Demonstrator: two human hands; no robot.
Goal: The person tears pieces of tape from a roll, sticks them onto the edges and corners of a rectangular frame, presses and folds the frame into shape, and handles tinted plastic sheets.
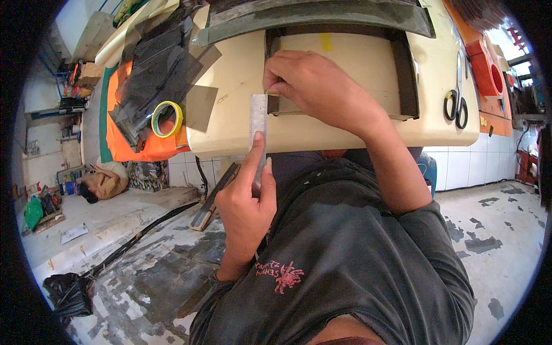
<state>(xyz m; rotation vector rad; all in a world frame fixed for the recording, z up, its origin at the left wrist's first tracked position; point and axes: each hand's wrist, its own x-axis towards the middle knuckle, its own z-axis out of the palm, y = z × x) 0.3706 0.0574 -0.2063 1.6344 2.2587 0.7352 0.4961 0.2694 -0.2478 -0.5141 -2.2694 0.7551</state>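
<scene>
My left hand (244, 208) grips a steel ruler (259, 109), its index finger stretched along the face. The ruler points away from me, across the table's front edge and beside the near left corner of a dark rectangular frame (410, 77). Over that frame's left side is my right hand (316, 83), fingers curled and pinched at the corner. A small yellowish bit shows beneath its fingertips, too little to name surely. A yellow piece of tape (326, 41) lies inside the frame's far part.
Left on the cream-covered table (230, 135) are a roll of yellow tape (180, 118) and dark translucent sheets (149, 75). Scissors (458, 95) and a red-orange holder (486, 69) are at right. A long dark strip (322, 23) crosses the back. Someone (106, 183) lies on the floor.
</scene>
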